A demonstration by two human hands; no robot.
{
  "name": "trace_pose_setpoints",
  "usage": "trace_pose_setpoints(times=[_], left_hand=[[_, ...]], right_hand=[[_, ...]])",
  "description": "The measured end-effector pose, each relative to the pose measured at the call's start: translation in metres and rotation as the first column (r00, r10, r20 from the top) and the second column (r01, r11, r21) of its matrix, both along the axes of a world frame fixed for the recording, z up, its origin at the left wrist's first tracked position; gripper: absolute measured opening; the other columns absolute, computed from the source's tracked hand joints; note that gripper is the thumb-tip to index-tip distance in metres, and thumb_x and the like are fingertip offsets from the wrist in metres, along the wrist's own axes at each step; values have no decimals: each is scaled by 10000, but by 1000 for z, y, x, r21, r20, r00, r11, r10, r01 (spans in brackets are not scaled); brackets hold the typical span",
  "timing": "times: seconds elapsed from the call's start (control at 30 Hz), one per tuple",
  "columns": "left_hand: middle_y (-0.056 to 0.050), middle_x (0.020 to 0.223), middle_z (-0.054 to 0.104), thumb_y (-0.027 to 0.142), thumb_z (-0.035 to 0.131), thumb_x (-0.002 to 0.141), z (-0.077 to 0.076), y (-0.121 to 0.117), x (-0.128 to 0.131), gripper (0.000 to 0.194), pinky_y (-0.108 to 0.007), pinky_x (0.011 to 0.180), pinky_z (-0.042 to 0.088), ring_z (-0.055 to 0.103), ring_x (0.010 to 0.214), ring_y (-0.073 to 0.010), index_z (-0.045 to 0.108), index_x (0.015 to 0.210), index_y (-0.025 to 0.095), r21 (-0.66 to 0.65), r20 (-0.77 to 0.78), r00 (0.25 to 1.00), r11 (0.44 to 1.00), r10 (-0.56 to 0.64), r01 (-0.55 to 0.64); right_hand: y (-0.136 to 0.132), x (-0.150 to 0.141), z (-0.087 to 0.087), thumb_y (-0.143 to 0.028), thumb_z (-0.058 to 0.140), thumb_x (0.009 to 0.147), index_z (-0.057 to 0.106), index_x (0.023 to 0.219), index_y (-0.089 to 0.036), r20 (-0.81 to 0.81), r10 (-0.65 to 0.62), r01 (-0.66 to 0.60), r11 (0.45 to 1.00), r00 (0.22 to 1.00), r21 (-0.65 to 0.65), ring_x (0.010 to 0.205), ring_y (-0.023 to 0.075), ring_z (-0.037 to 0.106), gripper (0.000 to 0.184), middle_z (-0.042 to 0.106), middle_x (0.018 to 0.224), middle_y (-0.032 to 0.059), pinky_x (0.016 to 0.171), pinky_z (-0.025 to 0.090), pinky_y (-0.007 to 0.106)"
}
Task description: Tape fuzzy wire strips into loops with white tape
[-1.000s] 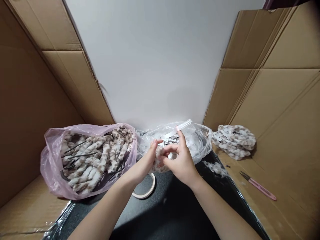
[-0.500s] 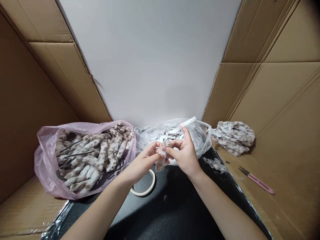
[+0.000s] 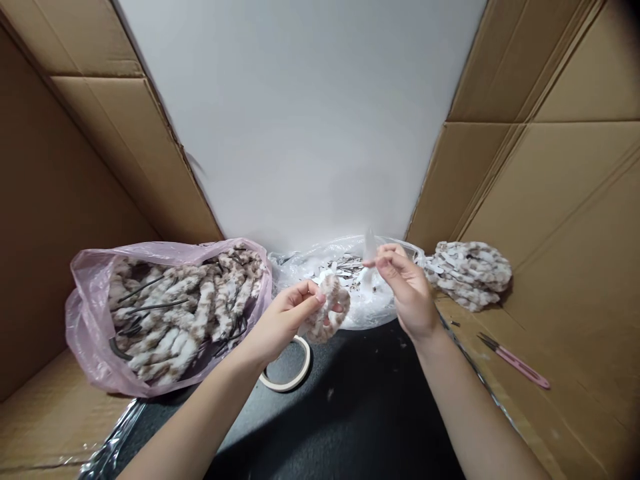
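My left hand pinches a small fluffy brown-and-white loop, holding it up over the black mat. My right hand is closed in a pinch on a thin white strip that sticks up from its fingertips, blurred by motion. It hovers at the right side of a clear plastic bag holding white strips and small dark pieces. The two hands are apart.
A pink plastic bag full of fluffy pieces with dark wires lies at the left. A heap of fluffy loops rests on cardboard at the right, with pink snips nearer me. A tape roll lies on the mat. Cardboard walls flank both sides.
My hands were together over the clear bag, working the fluffy loop. They have separated: the right one has pulled right and up with the white strip, the left keeps the loop.
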State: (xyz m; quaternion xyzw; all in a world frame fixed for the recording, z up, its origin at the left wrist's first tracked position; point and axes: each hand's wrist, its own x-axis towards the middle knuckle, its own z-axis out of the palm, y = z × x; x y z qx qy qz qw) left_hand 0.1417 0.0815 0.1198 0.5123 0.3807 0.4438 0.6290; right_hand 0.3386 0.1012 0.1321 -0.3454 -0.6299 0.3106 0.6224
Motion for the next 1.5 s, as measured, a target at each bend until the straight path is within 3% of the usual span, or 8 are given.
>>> trace_pose_setpoints(times=[0.07,0.17,0.23,0.47,0.97,1.5], left_hand=[[-1,669,629,392,719,743,0,0,0,304,-206,541,455,584,575,-119,517,715,166,8,-11,1000,1000,29,-29],[20,629,587,389,722,740,0,1,1,300,-186,532,433,553,561,-99,532,715,157,42,-13,999,998,50,-49],[33,613,566,391,727,743,0,0,1,305,-168,514,404,516,533,-78,537,730,153,62,-3,998,997,55,-55],[47,606,562,376,709,786,2,-5,1,299,-158,496,376,485,510,-64,492,796,170,94,60,995,992,78,-84],[64,593,495,368,654,841,1,-14,3,260,-161,482,344,422,493,-54,480,793,179,135,51,995,986,91,-97],[63,604,509,343,693,808,3,-17,8,260,-154,495,362,442,520,-55,489,816,183,130,74,990,983,118,-127]], right_hand=[[-5,5,8,-319,601,861,693,687,-206,98,68,-68,998,993,3,886,160,542,228,541,880,20,861,414,298],[-14,0,13,-277,627,837,678,644,-186,257,320,-295,946,912,-134,743,146,570,219,601,746,10,757,439,285],[-19,-9,12,-266,635,824,662,625,-176,316,356,-307,932,880,-195,685,145,577,220,625,690,10,702,443,281],[-21,-30,1,-231,639,801,598,525,-167,314,140,-104,986,939,-128,608,137,550,286,589,590,10,636,432,268],[-24,-38,-4,-236,642,789,512,467,-179,242,46,-28,997,969,-77,539,123,504,352,527,531,-8,562,406,258],[-26,-42,-8,-232,612,813,503,476,-190,241,-151,130,986,959,101,537,130,492,357,512,526,-11,602,401,289]])
